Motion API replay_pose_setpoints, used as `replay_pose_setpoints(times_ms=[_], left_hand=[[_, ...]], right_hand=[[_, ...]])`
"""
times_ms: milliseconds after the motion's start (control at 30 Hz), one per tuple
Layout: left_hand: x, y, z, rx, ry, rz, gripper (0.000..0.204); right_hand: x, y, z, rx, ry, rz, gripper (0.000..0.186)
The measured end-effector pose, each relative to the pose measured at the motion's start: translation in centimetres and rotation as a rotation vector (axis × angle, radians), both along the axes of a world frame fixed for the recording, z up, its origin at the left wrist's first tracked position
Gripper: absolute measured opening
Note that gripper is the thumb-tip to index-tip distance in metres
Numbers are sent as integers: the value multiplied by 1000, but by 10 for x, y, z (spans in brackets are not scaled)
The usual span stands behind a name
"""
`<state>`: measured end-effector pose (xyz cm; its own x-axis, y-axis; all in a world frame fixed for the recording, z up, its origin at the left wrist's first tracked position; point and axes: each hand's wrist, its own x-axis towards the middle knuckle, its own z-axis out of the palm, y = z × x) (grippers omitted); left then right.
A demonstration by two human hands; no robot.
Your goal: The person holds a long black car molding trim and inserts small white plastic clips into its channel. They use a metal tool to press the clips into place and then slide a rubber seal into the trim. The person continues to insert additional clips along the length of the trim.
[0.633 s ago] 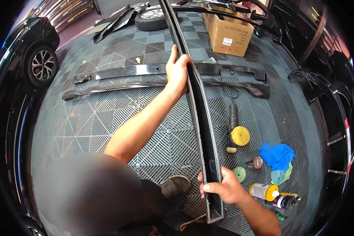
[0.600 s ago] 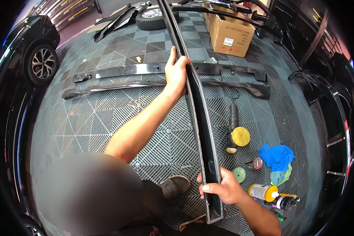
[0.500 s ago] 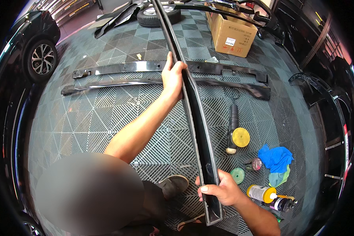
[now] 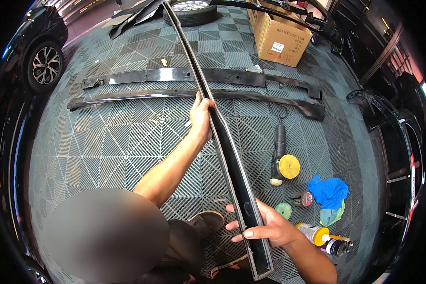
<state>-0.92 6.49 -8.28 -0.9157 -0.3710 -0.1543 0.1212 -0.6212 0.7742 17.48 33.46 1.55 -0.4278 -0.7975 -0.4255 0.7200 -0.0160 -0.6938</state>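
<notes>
A long black car trim panel [image 4: 235,168], hollow like a channel, is held up at a slant with its open side toward me. My left hand [image 4: 202,120] grips its left edge partway along, the thumb near the rim. Close to the near end my right hand [image 4: 272,226] holds it from the right, thumb across the channel and fingertips showing past the left edge. Beyond it, a glossy black trim panel [image 4: 142,96] and a flatter black strip [image 4: 128,76] lie crosswise on the floor, partly covered by the held panel.
At right lie a polisher [image 4: 279,142] with a yellow pad, a green pad [image 4: 283,210], a blue cloth [image 4: 329,191] and bottles [image 4: 312,232]. Farther off are a cardboard box [image 4: 284,40] and a wheel [image 4: 194,16]. A black car [image 4: 38,28] stands at left.
The held panel's far end has swung left and nearer, and my left hand has come toward me with it. My right hand's fingers have spread a little along the near end.
</notes>
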Motion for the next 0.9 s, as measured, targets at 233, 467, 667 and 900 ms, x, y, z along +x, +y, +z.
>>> replay_pose_setpoints(times_ms=[233, 467, 667, 900], left_hand=[[-1, 3, -13, 41, -60, -2, 59], [2, 10, -1, 34, 10, -25, 29], [4, 12, -3, 7, -6, 5, 25], [5, 15, -7, -77, -76, 25, 82]], right_hand=[[-5, -19, 1, 124, 164, -47, 67], [-6, -9, 8, -38, -48, -67, 84], [-6, -7, -6, 37, 43, 28, 82], [3, -15, -16, 104, 82, -56, 51]])
